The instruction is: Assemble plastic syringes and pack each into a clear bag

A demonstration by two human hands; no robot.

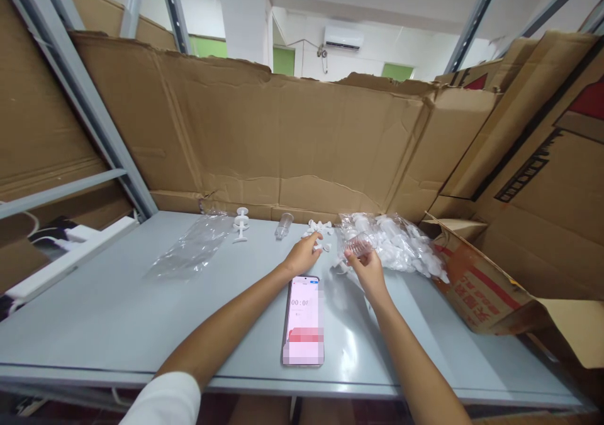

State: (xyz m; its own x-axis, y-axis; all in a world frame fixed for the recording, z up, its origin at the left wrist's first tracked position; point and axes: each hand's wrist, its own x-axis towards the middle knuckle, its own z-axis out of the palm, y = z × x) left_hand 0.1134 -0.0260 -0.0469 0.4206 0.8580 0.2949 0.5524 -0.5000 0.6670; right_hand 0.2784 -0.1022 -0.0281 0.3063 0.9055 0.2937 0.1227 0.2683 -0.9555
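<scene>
My right hand (367,268) is closed round a small clear plastic bottle (357,246), held just above the grey table (117,312). My left hand (304,253) reaches into a little heap of white plastic caps (319,229), its fingers pinched on one of them. A second clear bottle (284,225) lies on the table farther back. A white pump part (241,223) stands upright to its left. A clear bag full of white parts (401,244) lies right of my right hand.
A phone (303,320) showing a timer lies between my forearms near the table's front edge. An empty clear plastic bag (195,246) lies at the left. Cardboard walls (283,142) enclose the back and right; an open carton (491,287) lies at the right.
</scene>
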